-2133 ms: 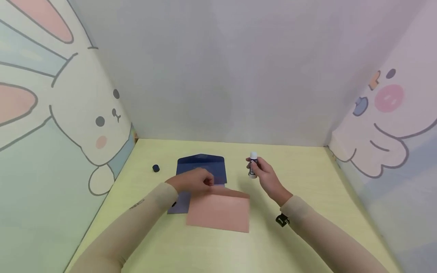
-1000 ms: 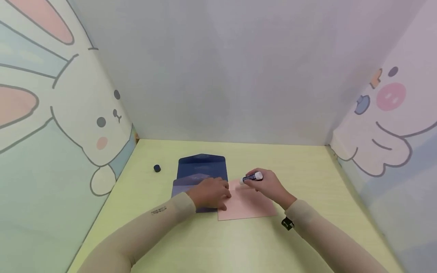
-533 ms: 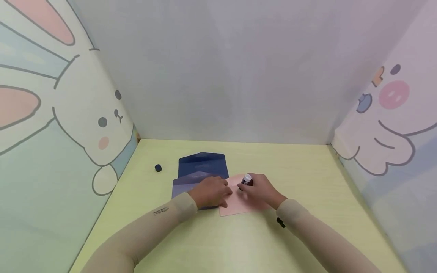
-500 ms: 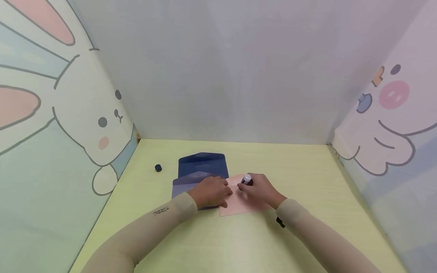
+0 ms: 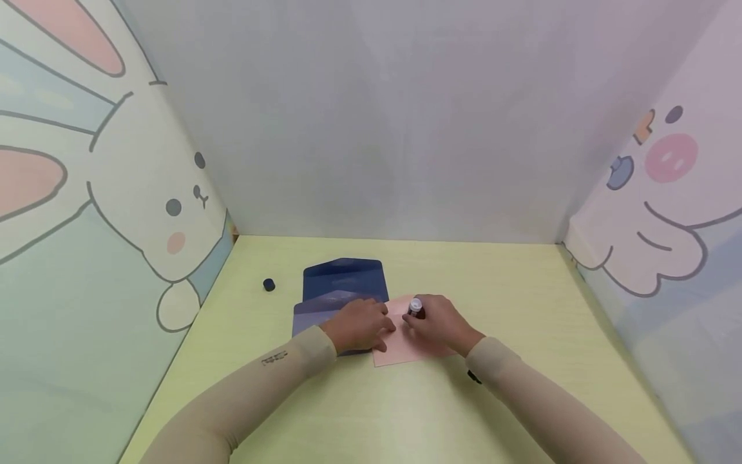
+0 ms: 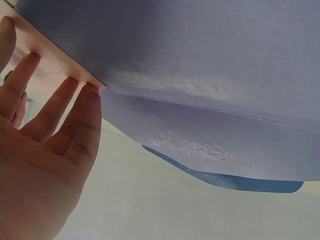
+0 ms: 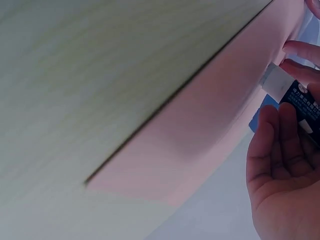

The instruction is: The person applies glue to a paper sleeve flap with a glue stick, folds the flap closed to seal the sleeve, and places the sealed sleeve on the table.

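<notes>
Over pink env., R hand grips glue stick; L hand adj., fingers spread.

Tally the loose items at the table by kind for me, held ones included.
Envelopes: 3 (dark blue envelope, lavender envelope, pink envelope)
Glue sticks: 1 (glue stick held in the right hand)
Caps: 1 (dark cap)
Total: 5

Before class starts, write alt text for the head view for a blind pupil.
A person's right hand holds a glue stick over a pink envelope; the left hand touches its edge. To the left: a purple envelope overlapping a navy envelope, then a dark cap.
</notes>
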Tool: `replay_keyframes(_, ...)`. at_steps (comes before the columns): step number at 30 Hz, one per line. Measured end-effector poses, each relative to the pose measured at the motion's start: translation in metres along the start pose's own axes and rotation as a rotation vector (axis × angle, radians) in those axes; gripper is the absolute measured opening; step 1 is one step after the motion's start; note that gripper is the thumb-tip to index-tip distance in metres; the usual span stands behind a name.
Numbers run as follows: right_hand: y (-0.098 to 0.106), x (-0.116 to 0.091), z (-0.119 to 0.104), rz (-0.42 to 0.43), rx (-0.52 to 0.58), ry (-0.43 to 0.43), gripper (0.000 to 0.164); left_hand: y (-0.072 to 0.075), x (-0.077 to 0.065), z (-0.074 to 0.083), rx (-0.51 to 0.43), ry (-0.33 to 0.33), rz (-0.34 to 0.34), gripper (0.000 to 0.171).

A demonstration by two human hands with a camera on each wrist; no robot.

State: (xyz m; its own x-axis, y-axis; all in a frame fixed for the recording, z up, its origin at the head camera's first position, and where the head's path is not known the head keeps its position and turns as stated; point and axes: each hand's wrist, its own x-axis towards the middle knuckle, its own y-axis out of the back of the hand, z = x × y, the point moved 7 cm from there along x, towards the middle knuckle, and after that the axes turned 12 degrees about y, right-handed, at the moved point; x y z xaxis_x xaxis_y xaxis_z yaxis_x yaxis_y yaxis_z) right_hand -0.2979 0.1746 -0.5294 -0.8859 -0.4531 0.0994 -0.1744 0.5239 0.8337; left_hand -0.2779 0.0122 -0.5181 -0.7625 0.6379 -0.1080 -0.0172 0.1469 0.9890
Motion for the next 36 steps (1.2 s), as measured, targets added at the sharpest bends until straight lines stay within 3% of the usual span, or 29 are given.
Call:
replay_keyframes(10, 0.018, -0.012, 0.019, 0.031, -0.061, -0.039, 0.023, -0.002, 0.001, -0.002, 0.005, 0.011, -0.022, 0.045)
replay_keyframes(25, 0.023, -0.017, 0.026, 0.032, -0.071, -0.062, 0.025, 0.000, 0.000, -0.001, 0.021, 0.005, 0.000, 0.045)
replay_keyframes(31, 0.032, -0.020, 0.033, 0.131, 0.004, -0.056, 0.022, 0.000, 0.000, -0.002, 0.010, 0.023, -0.013, 0.044)
replay_keyframes(36, 0.031, -0.014, 0.027, 0.175, -0.002, 0.008, 0.018, 0.000, 0.000, -0.001, 0.000, 0.020, -0.015, 0.045)
